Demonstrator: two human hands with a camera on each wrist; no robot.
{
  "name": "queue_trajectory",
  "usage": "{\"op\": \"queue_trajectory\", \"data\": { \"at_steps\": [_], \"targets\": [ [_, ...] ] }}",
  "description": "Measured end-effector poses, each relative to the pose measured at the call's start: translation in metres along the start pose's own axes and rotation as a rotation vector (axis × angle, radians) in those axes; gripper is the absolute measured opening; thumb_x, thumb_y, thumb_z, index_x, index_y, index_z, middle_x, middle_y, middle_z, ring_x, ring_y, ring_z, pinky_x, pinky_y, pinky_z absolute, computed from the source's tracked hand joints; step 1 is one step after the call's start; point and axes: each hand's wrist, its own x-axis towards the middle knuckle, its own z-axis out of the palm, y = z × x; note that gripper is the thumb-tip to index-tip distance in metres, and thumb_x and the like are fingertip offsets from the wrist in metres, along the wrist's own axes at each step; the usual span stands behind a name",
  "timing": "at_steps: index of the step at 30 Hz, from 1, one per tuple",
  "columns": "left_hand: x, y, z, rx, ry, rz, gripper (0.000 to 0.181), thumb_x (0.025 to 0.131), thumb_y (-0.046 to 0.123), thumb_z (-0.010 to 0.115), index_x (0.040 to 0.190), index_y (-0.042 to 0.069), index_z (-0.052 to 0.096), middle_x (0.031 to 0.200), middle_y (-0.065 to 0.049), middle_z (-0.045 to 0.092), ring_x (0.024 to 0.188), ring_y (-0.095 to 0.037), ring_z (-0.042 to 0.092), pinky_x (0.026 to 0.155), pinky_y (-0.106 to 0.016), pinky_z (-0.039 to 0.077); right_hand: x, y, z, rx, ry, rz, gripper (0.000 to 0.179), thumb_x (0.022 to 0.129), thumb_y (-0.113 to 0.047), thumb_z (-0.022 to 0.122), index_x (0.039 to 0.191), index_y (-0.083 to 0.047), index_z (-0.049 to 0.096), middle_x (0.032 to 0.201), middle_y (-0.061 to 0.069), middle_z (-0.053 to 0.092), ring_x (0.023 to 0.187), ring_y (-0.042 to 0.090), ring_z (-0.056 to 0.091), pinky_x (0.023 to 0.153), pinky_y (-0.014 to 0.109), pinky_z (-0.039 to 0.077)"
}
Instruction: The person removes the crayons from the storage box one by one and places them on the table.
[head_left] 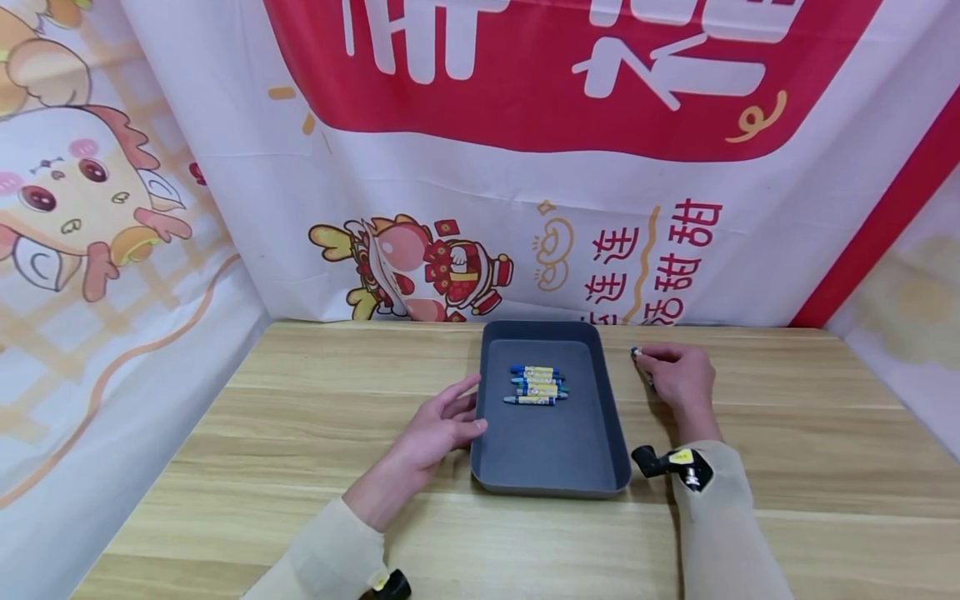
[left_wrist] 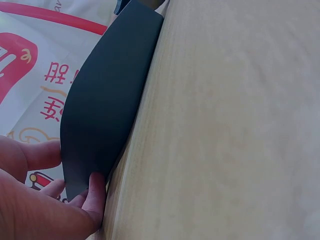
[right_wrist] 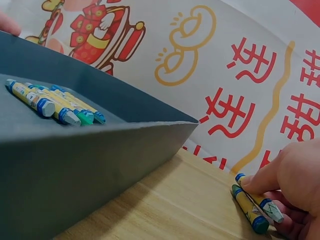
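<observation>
A dark grey tray (head_left: 551, 458) stands on the table, with several yellow-wrapped crayons (head_left: 534, 401) lying side by side in it. Against the tray's left wall rests my left hand (head_left: 438, 425), its fingers loosely extended; the left wrist view shows fingertips on the outer wall (left_wrist: 107, 95). To the right of the tray, my right hand (head_left: 681, 375) pinches a crayon (right_wrist: 263, 201) with blue bands and a pale end. Right beside it is a green-tipped crayon (right_wrist: 249, 210), low at the table surface. My palm hides part of the held crayon.
The wooden table (head_left: 300, 433) runs back to a printed cloth backdrop (head_left: 450, 183), which hangs close behind the tray. Another cloth panel (head_left: 172, 375) borders the left side. A black wrist camera (head_left: 652, 461) sits near the tray's front right corner.
</observation>
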Motion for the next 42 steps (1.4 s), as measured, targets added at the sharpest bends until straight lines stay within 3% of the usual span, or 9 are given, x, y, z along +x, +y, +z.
{"op": "queue_trajectory", "data": {
  "at_steps": [9, 16, 24, 37, 42],
  "targets": [
    [0.0, -0.0004, -0.0003, 0.006, 0.0, -0.004, 0.071, 0.1, 0.001, 0.067, 0.162, 0.025, 0.045, 0.164, -0.019, 0.048, 0.143, -0.035, 0.056, 0.114, -0.049, 0.052, -0.0009, -0.0008, -0.0012, 0.002, 0.016, 0.009, 0.033, 0.103, -0.026, 0.07, 0.131, -0.01, 0.076, 0.137, 0.018, 0.071, 0.132, 0.037, 0.057, 0.1, 0.044, 0.047],
    [0.0, -0.0006, -0.0006, 0.005, -0.002, -0.004, 0.071, 0.099, 0.002, 0.068, 0.163, 0.025, 0.045, 0.165, -0.018, 0.047, 0.143, -0.035, 0.055, 0.115, -0.05, 0.052, 0.0007, 0.0017, -0.0013, -0.029, 0.021, -0.007, 0.034, 0.103, -0.027, 0.07, 0.131, -0.009, 0.076, 0.137, 0.018, 0.072, 0.133, 0.038, 0.057, 0.11, 0.052, 0.045],
    [0.0005, -0.0007, -0.0009, -0.002, -0.005, -0.006, 0.071, 0.1, 0.001, 0.067, 0.163, 0.024, 0.045, 0.164, -0.019, 0.047, 0.144, -0.035, 0.055, 0.115, -0.049, 0.052, 0.0014, 0.0025, -0.0002, -0.048, 0.022, -0.006, 0.035, 0.103, -0.028, 0.069, 0.132, -0.008, 0.075, 0.139, 0.019, 0.071, 0.135, 0.04, 0.056, 0.114, 0.055, 0.044],
    [0.0008, -0.0007, -0.0014, -0.004, -0.003, -0.007, 0.071, 0.099, 0.001, 0.068, 0.162, 0.025, 0.046, 0.164, -0.019, 0.047, 0.144, -0.035, 0.055, 0.115, -0.05, 0.052, 0.0009, 0.0024, -0.0001, -0.059, 0.019, -0.001, 0.035, 0.104, -0.029, 0.068, 0.132, -0.008, 0.074, 0.138, 0.019, 0.071, 0.13, 0.038, 0.057, 0.106, 0.05, 0.047],
    [0.0009, -0.0007, -0.0015, -0.003, -0.003, -0.009, 0.071, 0.099, 0.002, 0.068, 0.162, 0.026, 0.046, 0.165, -0.018, 0.047, 0.144, -0.035, 0.055, 0.116, -0.05, 0.051, 0.0033, 0.0033, -0.0017, -0.064, 0.016, -0.003, 0.037, 0.103, -0.031, 0.069, 0.132, -0.009, 0.075, 0.137, 0.018, 0.071, 0.13, 0.036, 0.058, 0.095, 0.041, 0.048]
  ]
}}
